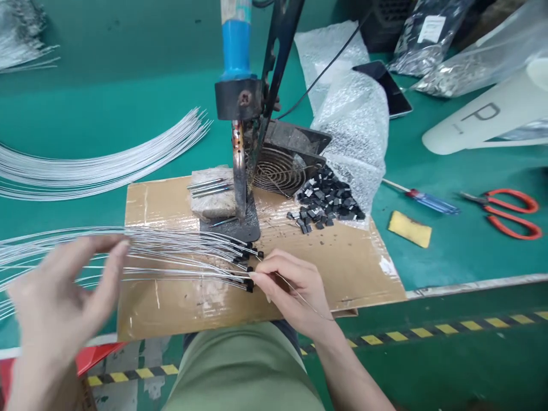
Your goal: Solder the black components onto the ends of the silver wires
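Observation:
My right hand point(293, 285) is closed, thumb and forefinger pinched at the black-tipped ends of the white wires. A thin strand of solder wire point(302, 295) runs from this pinch back across the hand to the wrist. My left hand point(71, 291) hovers over the bundle of white wires point(180, 242), its thumb and forefinger tips brought together; what they hold, if anything, cannot be made out. Small black connectors point(249, 285) cap the wires' right ends. Above them a blue-handled soldering iron point(236, 48) is clamped upright in a stand, its bent tip pointing down.
A cardboard sheet point(359, 274) covers the bench front. Loose black connectors point(327, 197) lie beside a small fan point(280, 168) and bubble wrap point(355, 125). To the right are a screwdriver point(432, 201), yellow sponge point(410, 229) and red-handled cutters point(511, 211). More white wires point(107, 165) lie left.

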The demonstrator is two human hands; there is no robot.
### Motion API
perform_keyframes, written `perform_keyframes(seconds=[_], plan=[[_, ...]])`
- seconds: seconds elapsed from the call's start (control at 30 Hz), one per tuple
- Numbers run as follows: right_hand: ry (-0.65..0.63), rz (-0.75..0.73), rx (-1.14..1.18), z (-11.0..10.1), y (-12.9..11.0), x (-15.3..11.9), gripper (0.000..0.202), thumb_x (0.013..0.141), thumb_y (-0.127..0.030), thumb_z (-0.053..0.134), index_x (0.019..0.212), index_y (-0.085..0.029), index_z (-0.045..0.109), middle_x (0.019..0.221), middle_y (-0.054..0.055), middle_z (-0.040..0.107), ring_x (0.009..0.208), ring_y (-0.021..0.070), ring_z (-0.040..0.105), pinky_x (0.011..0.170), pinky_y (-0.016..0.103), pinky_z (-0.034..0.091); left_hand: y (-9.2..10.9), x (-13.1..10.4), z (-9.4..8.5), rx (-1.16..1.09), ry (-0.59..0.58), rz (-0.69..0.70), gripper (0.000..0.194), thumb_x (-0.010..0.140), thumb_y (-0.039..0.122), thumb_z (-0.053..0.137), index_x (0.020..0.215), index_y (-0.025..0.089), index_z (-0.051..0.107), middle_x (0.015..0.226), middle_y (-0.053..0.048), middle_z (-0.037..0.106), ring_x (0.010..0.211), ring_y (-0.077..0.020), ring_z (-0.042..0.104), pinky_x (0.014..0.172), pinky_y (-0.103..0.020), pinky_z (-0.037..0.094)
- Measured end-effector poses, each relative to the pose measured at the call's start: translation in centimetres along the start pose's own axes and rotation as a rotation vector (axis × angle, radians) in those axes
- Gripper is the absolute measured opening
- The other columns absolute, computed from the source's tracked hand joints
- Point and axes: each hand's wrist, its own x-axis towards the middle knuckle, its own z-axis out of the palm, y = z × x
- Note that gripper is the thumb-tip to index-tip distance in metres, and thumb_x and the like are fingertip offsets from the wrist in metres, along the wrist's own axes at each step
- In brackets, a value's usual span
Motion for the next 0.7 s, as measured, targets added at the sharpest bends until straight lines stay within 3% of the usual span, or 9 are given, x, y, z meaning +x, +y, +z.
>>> perform_keyframes(seconds=[0.1,0.17,0.23,0.4,0.5,0.63,0.7], plan=[[-0.019,0.028,-0.006,0.1,-0.2,0.0,0.018,0.098,-0.017,0.070,0.081,-0.021,0.068,0.073,-0.003,0.060,0.063,0.0103,0.051,0.056,0.024,0.037,5.9,-1.7,2.1,-0.234,-0.165,0.274,0.037,0.086,0.003,0.071,0.116,0.024,0.073,0.105,-0.002,0.080,0.093,-0.0205,0.073,0.088,-0.034,0.055],[-0.017,0.023,-0.007,0.1,-0.2,-0.1,0.017,0.099,-0.016,0.070,0.082,-0.021,0.068,0.073,-0.003,0.060,0.064,0.0103,0.052,0.057,0.024,0.038,8.4,-2.2,3.4,-0.338,-0.310,0.276,0.043,0.092,0.000,0.062,0.130,0.021,0.066,0.118,-0.008,0.076,0.104,-0.0194,0.070,0.095,-0.033,0.054],[-0.012,0.009,-0.002,0.1,-0.3,0.0,0.016,0.099,-0.015,0.069,0.084,-0.021,0.068,0.073,-0.003,0.060,0.065,0.0104,0.052,0.058,0.024,0.038,9.7,-2.2,4.5,-0.404,-0.410,0.223,0.039,0.097,0.002,0.057,0.131,0.021,0.062,0.117,-0.006,0.076,0.105,-0.0168,0.069,0.096,-0.030,0.053],[0.009,0.023,0.004,0.0,-0.6,0.3,0.017,0.099,-0.019,0.070,0.082,-0.020,0.068,0.072,-0.003,0.058,0.061,0.0103,0.049,0.055,0.024,0.037,10.0,-1.6,5.9,-0.484,-0.594,-0.012,0.013,0.104,0.019,0.057,0.107,0.024,0.069,0.081,0.002,0.070,0.074,-0.0146,0.062,0.070,-0.027,0.048],[0.011,0.042,0.011,0.0,-0.6,0.4,0.019,0.100,-0.022,0.070,0.081,-0.021,0.068,0.072,-0.003,0.058,0.062,0.0111,0.050,0.056,0.025,0.039,9.9,-1.3,6.0,-0.566,-0.666,-0.173,0.017,0.104,0.030,0.059,0.095,0.023,0.072,0.074,0.001,0.068,0.067,-0.0148,0.058,0.064,-0.028,0.044],[0.024,0.083,0.092,0.0,-0.3,0.2,0.023,0.106,-0.030,0.062,0.089,-0.022,0.075,0.075,-0.001,0.061,0.065,0.0128,0.057,0.061,0.027,0.045,9.9,-1.1,6.3,-0.684,-0.667,-0.346,0.021,0.101,0.034,0.062,0.087,0.021,0.072,0.071,0.000,0.067,0.062,-0.0142,0.055,0.056,-0.027,0.039],[0.069,0.117,0.189,0.0,-0.1,0.0,0.043,0.112,-0.043,0.046,0.095,-0.021,0.079,0.080,0.002,0.063,0.066,0.0147,0.060,0.061,0.030,0.047,10.0,-1.0,6.3,-0.711,-0.642,-0.389,0.020,0.099,0.033,0.065,0.085,0.020,0.072,0.070,0.000,0.066,0.060,-0.0131,0.052,0.054,-0.026,0.036]])
